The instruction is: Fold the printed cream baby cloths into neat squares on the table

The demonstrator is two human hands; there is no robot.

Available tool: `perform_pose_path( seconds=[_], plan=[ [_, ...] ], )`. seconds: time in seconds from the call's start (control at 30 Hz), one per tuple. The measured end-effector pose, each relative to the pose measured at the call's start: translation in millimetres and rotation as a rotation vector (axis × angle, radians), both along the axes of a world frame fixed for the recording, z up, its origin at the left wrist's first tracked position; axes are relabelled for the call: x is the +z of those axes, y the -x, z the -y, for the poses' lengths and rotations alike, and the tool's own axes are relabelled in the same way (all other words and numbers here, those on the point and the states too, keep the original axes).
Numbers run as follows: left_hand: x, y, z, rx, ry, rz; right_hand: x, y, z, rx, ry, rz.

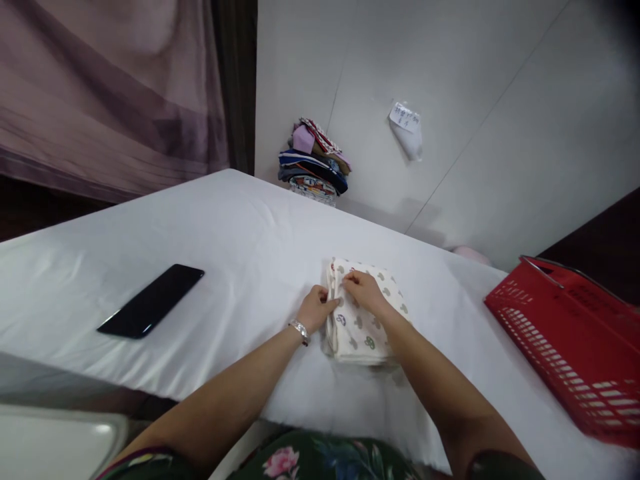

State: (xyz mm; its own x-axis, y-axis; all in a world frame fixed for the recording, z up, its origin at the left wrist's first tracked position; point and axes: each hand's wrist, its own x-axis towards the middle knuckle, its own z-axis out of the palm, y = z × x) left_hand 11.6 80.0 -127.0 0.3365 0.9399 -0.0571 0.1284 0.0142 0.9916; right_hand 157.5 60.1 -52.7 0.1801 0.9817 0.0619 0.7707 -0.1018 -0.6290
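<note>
A folded white cloth printed with small mushroom shapes lies on the white-covered table, its layers showing along the left edge. My left hand grips that left edge, thumb on top and fingers at the side. On the upper left part of the cloth rests my right hand, thumb and fingertips pinched together at the fabric. Whether a fold is caught between those fingertips is too small to make out. A silvery bracelet circles my left wrist.
A black phone-like slab lies on the table's left side. At the right stands a red plastic basket with a metal handle. Beyond the far edge is a stack of folded clothes. A labelled packet lies on the pale floor.
</note>
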Motion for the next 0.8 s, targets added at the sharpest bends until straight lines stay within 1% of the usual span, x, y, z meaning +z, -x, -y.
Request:
perform_pose_path(
  seconds=[0.07,0.13,0.23,0.37,0.47,0.63,0.73,0.8],
  plan=[
    [0.1,0.3,0.1,-0.007,-0.004,0.011,3.5,4.0,-21.3,-0.013,0.05,0.16],
    [-0.3,0.4,0.1,-0.009,-0.006,0.029,5.5,9.6,-37.3,-0.036,0.136,0.304],
    [-1.8,0.3,-0.3,-0.005,-0.009,0.038,5.5,13.4,-50.2,-0.056,0.232,0.427],
    [-3.2,0.1,-0.9,0.011,-0.002,0.02,3.0,6.2,-54.0,-0.028,0.259,0.391],
    [-3.2,-0.5,-0.8,0.013,-0.012,0.014,1.9,1.7,-55.3,-0.018,0.231,0.368],
    [-2.6,-1.6,-1.5,0.025,-0.01,0.003,-2.2,8.0,-61.6,-0.01,0.148,0.307],
    [-2.5,-1.5,-2.2,0.026,-0.015,-0.011,-7.4,10.4,-62.3,-0.007,0.14,0.261],
    [-2.2,-1.3,-2.3,0.025,-0.019,-0.021,-10.6,9.6,-60.3,0.013,0.146,0.194]
  ],
)
